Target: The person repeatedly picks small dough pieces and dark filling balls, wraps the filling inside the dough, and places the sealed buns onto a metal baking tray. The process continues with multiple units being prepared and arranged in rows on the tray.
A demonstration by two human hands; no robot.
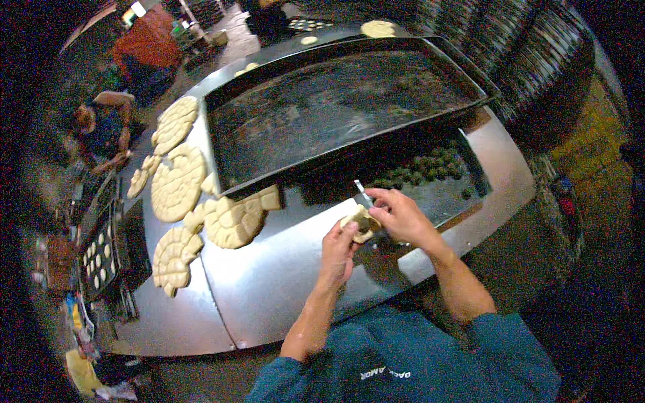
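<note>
My left hand [336, 254] holds a flattened piece of pale dough [362, 236] above the steel tabletop [282, 262]. A dark patch shows at the middle of the dough, probably filling, though blur hides the detail. Between the fingers and thumb of my right hand [405, 219] is a slim, flat metal tool [361, 189], its lower end close to the dough. Just beyond my right hand, a shallow tray [433, 204] holds several dark green balls [428, 167]. Pressed dough rounds [177, 184], scored into portions, lie on the table to the left.
A large dark baking tray [332, 116] spans the table's far side, its near edge overhanging the tray of balls. Racked trays [509, 65] stand at far right. A person [103, 126] works at left, near a tray of small dough pieces [98, 257]. Another person [148, 43] is farther back.
</note>
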